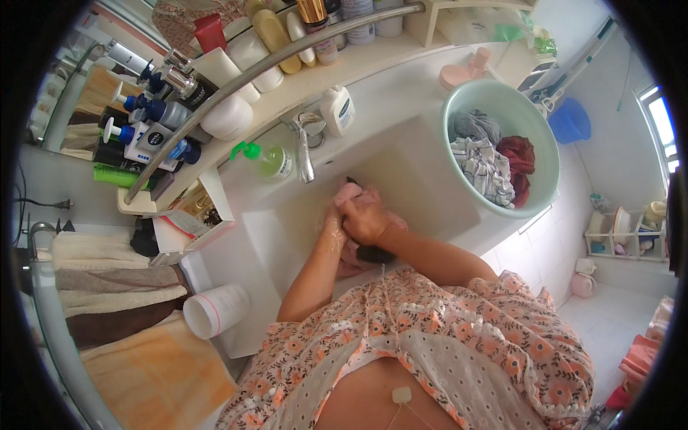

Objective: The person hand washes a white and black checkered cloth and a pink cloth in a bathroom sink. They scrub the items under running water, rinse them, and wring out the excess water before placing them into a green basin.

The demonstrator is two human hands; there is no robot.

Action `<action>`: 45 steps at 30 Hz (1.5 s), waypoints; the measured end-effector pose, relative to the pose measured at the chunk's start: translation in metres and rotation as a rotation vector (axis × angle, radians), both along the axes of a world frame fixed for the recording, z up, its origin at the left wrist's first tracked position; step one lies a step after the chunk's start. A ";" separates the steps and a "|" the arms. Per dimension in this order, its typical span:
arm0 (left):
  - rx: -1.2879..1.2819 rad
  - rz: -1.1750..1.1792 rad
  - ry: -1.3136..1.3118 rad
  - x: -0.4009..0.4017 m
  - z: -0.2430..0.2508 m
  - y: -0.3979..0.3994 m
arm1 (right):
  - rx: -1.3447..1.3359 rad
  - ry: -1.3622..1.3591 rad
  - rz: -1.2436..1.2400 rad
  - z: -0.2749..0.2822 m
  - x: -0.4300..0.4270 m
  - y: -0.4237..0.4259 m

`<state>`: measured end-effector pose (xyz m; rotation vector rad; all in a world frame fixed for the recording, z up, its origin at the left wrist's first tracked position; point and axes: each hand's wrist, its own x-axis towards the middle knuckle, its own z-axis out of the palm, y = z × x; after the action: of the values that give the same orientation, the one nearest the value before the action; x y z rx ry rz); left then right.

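In the basin of a white washbasin (258,226), both hands are together on a wet pink garment (357,266) with dark parts. My right hand (368,219) has its fingers closed on the cloth and partly covers the other hand. My left hand (333,216) grips the same garment from the left, its fingers mostly hidden. Suds cling to the left wrist. Pink fabric bulges above the hands, and more hangs below them toward my body. Shallow cloudy water lies around the cloth. A chrome faucet (305,153) stands just behind the hands.
On the basin's right edge sits a pale green plastic tub (553,161) with grey, striped and dark red clothes. A green pump bottle (274,164) and a white bottle (337,111) flank the faucet. A metal rail (274,59) fronts the toiletries shelf. A white wastebasket (217,310) is at left.
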<state>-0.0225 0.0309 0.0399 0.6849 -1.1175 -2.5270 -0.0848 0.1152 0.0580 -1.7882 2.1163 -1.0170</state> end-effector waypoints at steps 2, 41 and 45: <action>0.162 0.085 -0.131 0.011 -0.003 -0.004 | 0.090 0.056 -0.066 -0.006 -0.028 0.003; -0.062 0.494 -0.417 0.040 -0.023 -0.038 | 0.264 0.120 -0.346 -0.072 -0.105 -0.017; 0.206 0.359 -0.545 0.029 -0.033 -0.032 | 0.040 -0.847 0.075 -0.035 -0.035 -0.038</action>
<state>0.0064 -0.0009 0.0067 1.5447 -0.7821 -2.2134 -0.1198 0.0770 0.0227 -1.0920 1.5039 -1.3710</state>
